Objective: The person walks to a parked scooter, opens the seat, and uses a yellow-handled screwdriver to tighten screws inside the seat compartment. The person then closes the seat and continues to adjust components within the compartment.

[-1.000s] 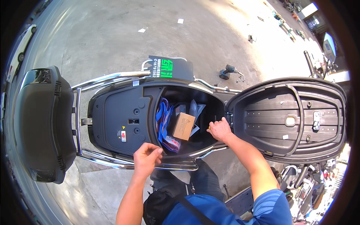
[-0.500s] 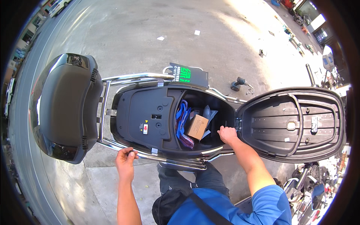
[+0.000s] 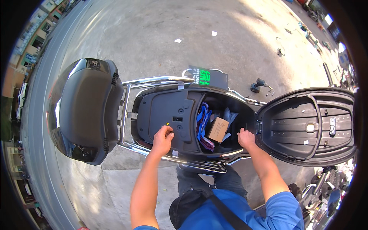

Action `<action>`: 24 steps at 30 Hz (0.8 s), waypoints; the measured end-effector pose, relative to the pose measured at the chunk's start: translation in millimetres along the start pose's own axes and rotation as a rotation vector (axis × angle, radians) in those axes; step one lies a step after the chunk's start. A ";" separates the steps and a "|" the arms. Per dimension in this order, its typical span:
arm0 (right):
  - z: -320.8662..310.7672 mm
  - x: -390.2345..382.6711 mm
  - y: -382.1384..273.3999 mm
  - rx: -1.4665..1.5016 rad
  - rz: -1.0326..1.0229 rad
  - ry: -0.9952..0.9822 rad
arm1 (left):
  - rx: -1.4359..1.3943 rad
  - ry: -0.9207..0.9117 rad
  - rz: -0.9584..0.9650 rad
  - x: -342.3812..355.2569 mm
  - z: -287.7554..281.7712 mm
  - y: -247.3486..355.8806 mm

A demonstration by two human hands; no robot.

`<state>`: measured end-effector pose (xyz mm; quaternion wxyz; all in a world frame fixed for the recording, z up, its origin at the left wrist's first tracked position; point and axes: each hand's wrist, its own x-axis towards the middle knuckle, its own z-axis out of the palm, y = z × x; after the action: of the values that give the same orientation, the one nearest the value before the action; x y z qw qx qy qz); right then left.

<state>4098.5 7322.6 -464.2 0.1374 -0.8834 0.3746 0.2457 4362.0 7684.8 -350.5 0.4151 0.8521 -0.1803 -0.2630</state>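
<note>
While the upturned seat point(image 3: 285, 130) hangs open at the right edge of the storage well point(image 3: 247, 117), the carton point(image 3: 218, 129) sits nearer the left; one knock could swing the seat onto my right hand point(image 3: 246, 138), curled like my left hand point(image 3: 162, 140). What either grips, I can't tell.

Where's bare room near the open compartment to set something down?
Pavement lies open between the cordless drill and the square white paper. The black panel has a bare patch left of its latch, beyond the left hand. The compartment is crowded left of the right hand: blue packaging, cardboard box.
</note>
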 end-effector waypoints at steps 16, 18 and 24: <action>6.3 -1.4 -7.2 0.075 0.019 0.015 | 0.407 0.136 0.524 29.8 24.8 -6.8; 9.3 -1.2 -7.4 0.083 0.062 -0.002 | 0.411 0.169 0.543 31.5 26.6 -6.5; 15.0 -0.4 -5.9 0.103 0.012 0.131 | 0.401 0.182 0.564 32.5 27.0 -9.0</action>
<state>4097.6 7333.2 -476.2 0.1560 -0.8872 0.4002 0.1684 4372.5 7656.5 -381.4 0.3103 0.8532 -0.4187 -0.0205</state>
